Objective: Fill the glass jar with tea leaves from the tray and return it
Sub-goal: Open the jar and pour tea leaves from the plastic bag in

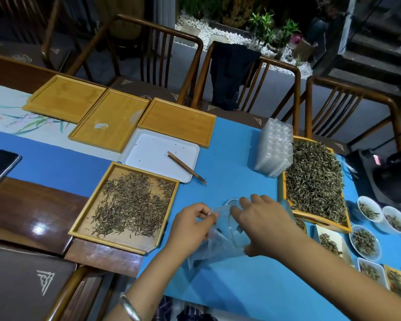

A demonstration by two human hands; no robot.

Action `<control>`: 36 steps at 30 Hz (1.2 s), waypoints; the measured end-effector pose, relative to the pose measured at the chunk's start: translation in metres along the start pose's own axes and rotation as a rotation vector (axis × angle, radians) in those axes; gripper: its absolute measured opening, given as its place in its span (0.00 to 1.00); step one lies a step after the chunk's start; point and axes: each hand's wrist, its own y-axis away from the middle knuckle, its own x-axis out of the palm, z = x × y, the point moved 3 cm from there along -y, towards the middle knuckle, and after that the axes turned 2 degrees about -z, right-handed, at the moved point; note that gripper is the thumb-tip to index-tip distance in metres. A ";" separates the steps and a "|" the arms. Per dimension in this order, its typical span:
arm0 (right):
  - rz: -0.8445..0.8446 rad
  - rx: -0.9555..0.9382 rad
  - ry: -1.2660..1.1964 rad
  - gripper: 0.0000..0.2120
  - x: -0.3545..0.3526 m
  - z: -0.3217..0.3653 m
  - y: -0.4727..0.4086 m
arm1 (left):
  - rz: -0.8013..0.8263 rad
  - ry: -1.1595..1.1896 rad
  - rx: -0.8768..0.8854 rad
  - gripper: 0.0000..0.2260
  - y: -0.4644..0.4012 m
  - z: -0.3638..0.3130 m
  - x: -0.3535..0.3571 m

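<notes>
A clear glass jar lies tilted on the blue mat, its mouth toward the left and a few dark leaves at its mouth. My right hand grips it from above. My left hand pinches the edge of a clear plastic bag at the jar's mouth. A wooden tray with a spread of tea leaves lies left of my hands. A second wooden tray, heaped with tea leaves, lies to the right.
A white tray with tweezers sits beyond, behind it three empty wooden trays. Stacked clear plastic trays stand at right centre. Small white dishes of leaves line the right edge. A phone lies far left. Chairs ring the table.
</notes>
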 end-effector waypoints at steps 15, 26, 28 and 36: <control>-0.008 -0.090 0.121 0.25 -0.015 0.013 -0.016 | -0.020 0.133 -0.042 0.11 -0.002 0.009 -0.011; -0.069 0.026 -0.030 0.26 -0.007 0.001 0.002 | -0.004 0.131 -0.065 0.10 0.002 0.010 -0.011; -0.115 0.035 -0.020 0.26 -0.007 0.001 0.002 | 0.001 0.109 -0.051 0.10 0.002 0.008 -0.010; -0.135 0.117 -0.036 0.26 0.003 -0.003 0.001 | 0.001 0.089 -0.032 0.10 0.007 0.005 -0.009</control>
